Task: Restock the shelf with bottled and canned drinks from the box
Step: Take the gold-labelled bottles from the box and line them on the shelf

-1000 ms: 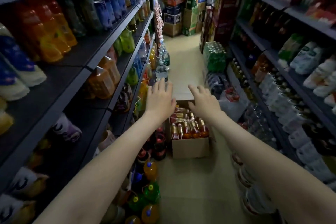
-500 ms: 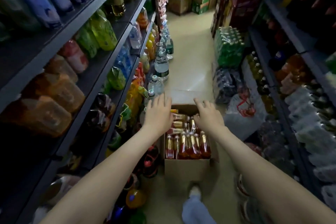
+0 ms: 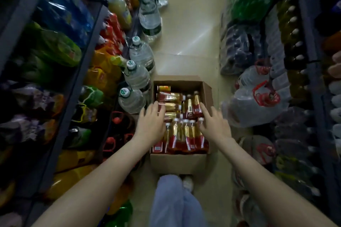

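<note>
As the left hand (image 3: 151, 125) and right hand (image 3: 215, 123) spread empty fingers, they partly cover bottles (image 3: 182, 135).

The box (image 3: 177, 160) sits on the floor (image 3: 191, 24) mid-aisle with bottles (image 3: 184, 134) packed in it, water jugs (image 3: 137, 77) just left of it before the left shelf (image 3: 83, 68), wrapped packs (image 3: 239, 49) far right beside the right shelf (image 3: 302, 24)

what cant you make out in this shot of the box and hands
Head view only:
- Labels on the bottles in the box: too blurred to read.
- Bottles under the left hand: hidden by it.
- Whether the right hand touches a bottle: unclear.
- The shelf goods at left: motion-blurred.
</note>
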A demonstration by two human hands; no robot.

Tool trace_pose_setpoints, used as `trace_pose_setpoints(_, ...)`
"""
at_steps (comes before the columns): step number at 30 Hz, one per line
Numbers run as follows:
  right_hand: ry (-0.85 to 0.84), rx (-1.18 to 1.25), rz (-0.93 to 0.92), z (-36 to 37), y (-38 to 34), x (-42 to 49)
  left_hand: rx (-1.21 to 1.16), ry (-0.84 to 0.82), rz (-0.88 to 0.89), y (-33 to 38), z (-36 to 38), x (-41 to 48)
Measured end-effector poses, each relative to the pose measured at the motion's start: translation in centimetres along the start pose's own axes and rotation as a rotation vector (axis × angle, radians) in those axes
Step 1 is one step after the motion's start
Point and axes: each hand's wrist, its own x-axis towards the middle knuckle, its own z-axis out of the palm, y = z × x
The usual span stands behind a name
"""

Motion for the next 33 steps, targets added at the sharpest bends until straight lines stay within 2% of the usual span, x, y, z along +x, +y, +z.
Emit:
trace_pose_setpoints(7, -0.143, 0.014, 0.094, 15.3, 5.3, 7.3, -0.041, -0.197, 0.043, 2.0, 16.5, 7.3)
trace_pose_setpoints(12, -0.286, 0.111, 0.084, 25.7, 6.0, 10.2, -0.074, -0.343, 0.084, 3.4, 26.7, 9.2)
trace_pose_setpoints(15, -0.347, 0.156, 0.096, 30.5, 5.7, 11.3, -0.166, -0.419, 0.066, 3.9, 31.7, 10.2)
trace_pose_setpoints(18, -0.337, 0.191, 0.123, 33.3, 5.6, 11.9, -0.362, -0.488, -0.031, 4.3, 35.4, 10.8)
trace_pose_setpoints(21, -0.308, 0.21, 0.125, 34.1, 5.6, 12.1, -0.562, -0.518, -0.141, 5.0, 36.7, 11.3)
trace_pose_setpoints(25, -0.276, 0.319, 0.142, 33.6, 5.4, 12.4, -0.643, -0.505, -0.225, 5.5, 36.6, 12.0)
trace_pose_setpoints(31, -0.311, 0.677, 0.322, 30.2, 5.3, 11.3, -0.958, -0.56, -0.374, 3.6, 32.7, 11.7)
trace_pose_setpoints(33, -0.319, 0.798, 0.325, 27.5, 4.9, 9.7, -1.062, -0.541, -0.351, 2.4, 29.5, 10.6)
